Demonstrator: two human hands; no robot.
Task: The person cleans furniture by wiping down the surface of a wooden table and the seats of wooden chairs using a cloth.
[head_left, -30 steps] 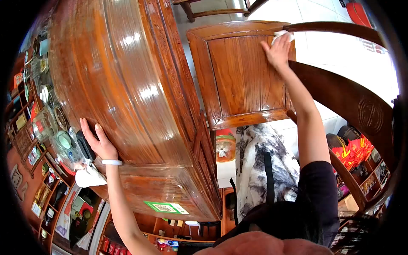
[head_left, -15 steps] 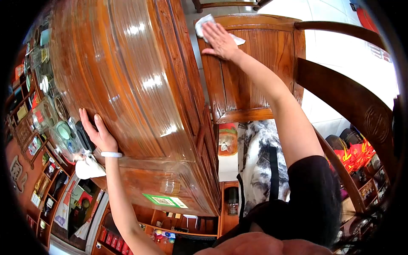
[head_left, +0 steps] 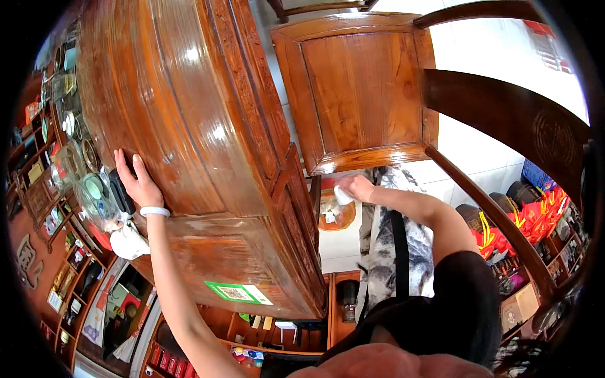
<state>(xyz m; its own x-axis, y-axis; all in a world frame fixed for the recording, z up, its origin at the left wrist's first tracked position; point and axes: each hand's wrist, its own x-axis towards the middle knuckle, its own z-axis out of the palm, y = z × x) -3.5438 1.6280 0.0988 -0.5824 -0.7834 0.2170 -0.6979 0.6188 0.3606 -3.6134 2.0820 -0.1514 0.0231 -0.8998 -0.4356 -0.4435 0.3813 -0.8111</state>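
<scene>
My left hand (head_left: 140, 184), with a white bangle at the wrist, lies flat with fingers stretched on the glossy wooden table (head_left: 170, 120). Just left of it are a black object (head_left: 121, 191) and a white cloth-like bundle (head_left: 130, 242). My right hand (head_left: 358, 188) is closed on a bunched white tissue (head_left: 342, 196). It hangs above a bin with an orange rim (head_left: 348, 222), inside which more crumpled white stuff shows. The wooden chair seat (head_left: 365, 94) is just beyond my right hand.
The chair's armrest and curved back (head_left: 504, 104) rise on the right. Red and yellow packages (head_left: 539, 217) stand beyond them. Glass jars (head_left: 94, 195) line the table's left side. Drawers or shelves (head_left: 277, 331) with small items lie below. A green-edged QR card (head_left: 238, 293) is on the table.
My right hand has moved off the chair seat, down toward me and over the bin; the tissue, spread flat before, is now bunched. My left hand stays on the table. The view has shifted slightly.
</scene>
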